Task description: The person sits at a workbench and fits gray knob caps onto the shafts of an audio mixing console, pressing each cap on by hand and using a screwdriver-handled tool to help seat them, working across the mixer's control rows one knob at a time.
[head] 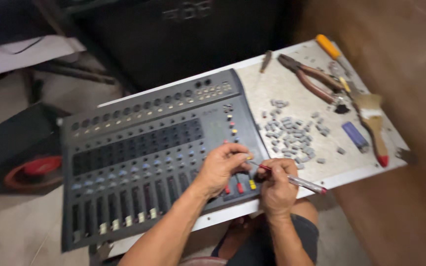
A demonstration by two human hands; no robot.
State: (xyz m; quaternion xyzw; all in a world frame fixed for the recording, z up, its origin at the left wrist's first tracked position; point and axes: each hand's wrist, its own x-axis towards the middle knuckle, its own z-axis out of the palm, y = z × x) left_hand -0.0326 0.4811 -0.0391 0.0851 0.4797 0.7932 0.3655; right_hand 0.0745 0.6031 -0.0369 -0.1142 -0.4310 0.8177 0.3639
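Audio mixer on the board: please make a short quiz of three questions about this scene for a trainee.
1. True or false: the right hand holds a thin screwdriver.
2. What lies nearest the pile of grey caps? A) pliers B) blue lighter C) paintbrush
3. Fill in: the left hand rests on the ____.

Key: 1 true; 2 B; 3 mixer.
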